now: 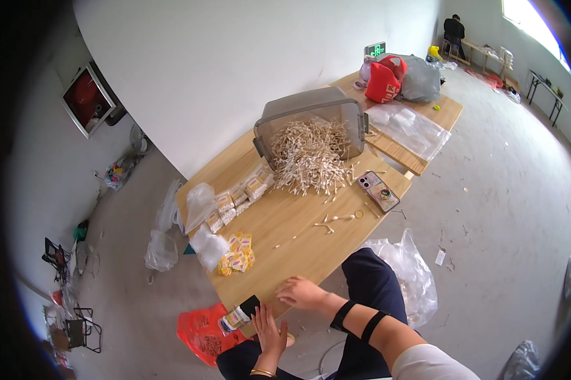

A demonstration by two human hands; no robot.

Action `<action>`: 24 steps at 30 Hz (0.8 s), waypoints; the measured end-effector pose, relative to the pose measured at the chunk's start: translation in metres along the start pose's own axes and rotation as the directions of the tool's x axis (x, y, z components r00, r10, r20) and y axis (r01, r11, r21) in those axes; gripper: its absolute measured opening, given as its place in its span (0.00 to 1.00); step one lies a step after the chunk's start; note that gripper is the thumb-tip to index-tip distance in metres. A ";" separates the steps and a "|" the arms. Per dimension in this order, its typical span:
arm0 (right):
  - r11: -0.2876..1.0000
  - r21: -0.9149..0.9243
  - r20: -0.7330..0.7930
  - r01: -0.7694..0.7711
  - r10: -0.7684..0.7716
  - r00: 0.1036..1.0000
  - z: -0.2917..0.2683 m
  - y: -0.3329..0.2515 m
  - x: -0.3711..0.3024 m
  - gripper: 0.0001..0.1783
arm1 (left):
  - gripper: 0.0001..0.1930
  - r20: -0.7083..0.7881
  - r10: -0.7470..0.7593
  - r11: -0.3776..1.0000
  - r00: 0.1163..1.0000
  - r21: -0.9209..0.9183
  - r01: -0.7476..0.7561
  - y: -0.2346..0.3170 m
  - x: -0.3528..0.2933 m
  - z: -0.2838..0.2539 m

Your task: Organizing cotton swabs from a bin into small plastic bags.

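My left hand (269,332) lies at the near edge of the table with its fingers stretched out, beside a small black flat piece (250,304). Against that piece lies a clear packet (235,318) with a yellow and white label; its contents are too small to make out surely. My right hand (301,293) hovers over or rests on the table edge, fingers loosely extended, holding nothing I can see. Farther left is a pile of yellow and white cards (237,254). Cotton swabs (307,152) spill out of a grey tipped plastic bin (311,103) onto the table.
Filled packets (235,199) line the table's left side near clear bags (209,247). A phone (378,191) lies at right, with loose swabs near it. A red bag (209,335) and a clear bag (412,278) flank my legs. A person (454,31) sits far off.
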State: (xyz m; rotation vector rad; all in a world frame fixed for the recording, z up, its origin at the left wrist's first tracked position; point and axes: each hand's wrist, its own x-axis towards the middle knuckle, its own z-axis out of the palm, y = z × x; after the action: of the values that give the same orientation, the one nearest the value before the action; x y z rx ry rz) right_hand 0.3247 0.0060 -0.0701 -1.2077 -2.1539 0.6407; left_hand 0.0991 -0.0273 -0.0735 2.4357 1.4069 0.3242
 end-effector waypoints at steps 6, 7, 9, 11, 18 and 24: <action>0.937 -0.150 -0.520 -0.315 0.197 0.831 -0.069 0.076 0.002 0.02 | 0.29 -0.118 0.097 0.990 0.988 -0.088 -0.108 0.007 0.077 0.002; 0.916 -0.161 -0.617 -0.367 0.197 0.762 -0.085 0.085 0.003 0.03 | 0.28 -0.143 0.114 0.990 0.983 -0.063 -0.124 0.008 0.090 0.000; 0.860 -0.047 -0.735 -0.508 0.315 0.600 -0.116 0.108 0.005 0.07 | 0.27 -0.161 0.133 0.988 0.978 -0.058 -0.144 0.011 0.103 0.003; 0.784 0.124 -0.718 -0.608 0.494 0.491 -0.139 0.136 0.012 0.13 | 0.26 -0.204 0.170 0.985 0.964 0.016 -0.170 0.007 0.110 0.011; 0.492 0.129 -0.666 -0.861 0.686 0.293 -0.185 0.191 0.058 0.26 | 0.28 -0.168 0.132 0.991 0.977 0.028 -0.129 0.009 0.113 0.009; 0.273 0.113 -0.670 -0.955 0.731 0.129 -0.191 0.210 0.091 0.37 | 0.28 -0.167 0.143 0.989 0.976 0.049 -0.136 0.013 0.115 0.006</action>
State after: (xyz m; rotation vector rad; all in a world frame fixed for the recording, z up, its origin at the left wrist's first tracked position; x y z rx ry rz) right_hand 0.5420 0.2088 -0.0478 -2.5141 -0.7552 0.1549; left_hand 0.1684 0.0651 -0.0696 2.5971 1.3207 0.5559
